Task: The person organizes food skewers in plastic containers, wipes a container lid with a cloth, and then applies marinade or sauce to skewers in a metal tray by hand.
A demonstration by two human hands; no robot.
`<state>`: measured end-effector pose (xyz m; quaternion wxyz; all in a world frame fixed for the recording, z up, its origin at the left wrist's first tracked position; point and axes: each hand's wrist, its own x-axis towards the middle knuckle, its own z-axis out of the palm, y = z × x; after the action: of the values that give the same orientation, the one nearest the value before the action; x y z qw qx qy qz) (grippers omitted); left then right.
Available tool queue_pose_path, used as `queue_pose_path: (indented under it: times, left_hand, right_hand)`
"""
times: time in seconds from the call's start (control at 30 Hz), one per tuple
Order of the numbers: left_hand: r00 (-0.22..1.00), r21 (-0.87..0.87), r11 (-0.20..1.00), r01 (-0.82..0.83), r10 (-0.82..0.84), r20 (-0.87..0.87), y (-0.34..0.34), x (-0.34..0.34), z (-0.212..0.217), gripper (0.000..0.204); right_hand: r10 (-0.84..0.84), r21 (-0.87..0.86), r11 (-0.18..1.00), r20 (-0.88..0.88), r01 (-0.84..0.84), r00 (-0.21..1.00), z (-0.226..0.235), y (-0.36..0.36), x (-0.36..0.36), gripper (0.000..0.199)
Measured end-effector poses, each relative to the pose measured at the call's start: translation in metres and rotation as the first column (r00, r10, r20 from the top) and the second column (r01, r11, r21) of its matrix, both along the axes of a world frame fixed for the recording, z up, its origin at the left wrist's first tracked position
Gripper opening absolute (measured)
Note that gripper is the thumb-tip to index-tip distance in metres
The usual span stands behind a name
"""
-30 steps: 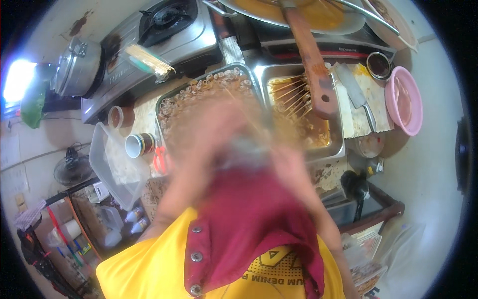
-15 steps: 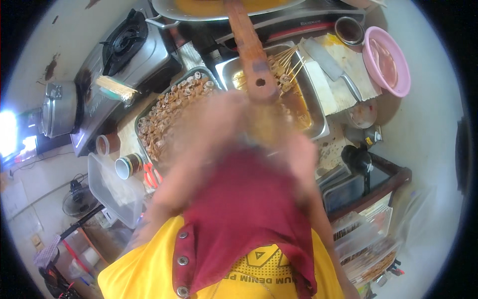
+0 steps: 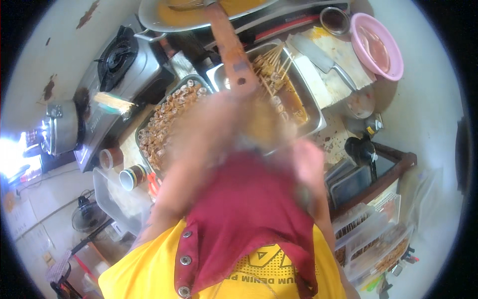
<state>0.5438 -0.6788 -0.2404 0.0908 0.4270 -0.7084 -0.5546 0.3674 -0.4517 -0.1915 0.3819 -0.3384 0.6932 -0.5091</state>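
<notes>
My left hand (image 3: 216,117) is smeared by blur between the tray of brown ring-shaped food pieces (image 3: 172,117) and the metal tray (image 3: 318,117). My right hand (image 3: 306,159) is lower and to the right, near the metal tray's front edge. A thin pale line runs beside it, perhaps a stick. What either hand holds is lost in the blur. Skewers (image 3: 275,65) with food on them lie in brown sauce in the metal tray, their bare sticks pointing up and away. A long wooden handle (image 3: 230,50) slants over that tray's left side.
A large pan (image 3: 149,20) of orange-brown liquid stands at the back. To its left is a gas stove (image 3: 142,55) with a bundle of sticks (image 3: 113,103) on it. A cleaver (image 3: 318,57) lies on the right, beside a pink basin (image 3: 393,60). A jar (image 3: 130,178) stands left.
The whole view has shifted a little, so the trays and pan sit further left and higher. My right hand is slightly further right. A skewer in the sauce shows more plainly now.
</notes>
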Motion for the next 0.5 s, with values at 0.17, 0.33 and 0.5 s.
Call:
queue_pose_path:
  times: [0.17,0.33,0.5]
  left_hand:
    - [0.819,0.483,0.819,-0.310,0.488,-0.302,0.007,0.067,0.017,0.021]
    - [0.550,0.726,0.587,-0.359,0.761,-0.343,0.003,0.092,0.001,0.021]
    - [0.412,0.804,0.478,-0.353,0.851,-0.325,-0.011,0.085,-0.014,0.021]
  right_hand:
    - [0.162,0.071,0.984,0.015,-0.163,0.987,0.029,-0.009,0.024,0.019]
    - [0.268,0.081,0.959,0.052,-0.271,0.962,0.025,-0.018,0.042,0.018]
    - [0.321,-0.001,0.947,0.014,-0.321,0.947,0.023,-0.030,0.052,0.018]
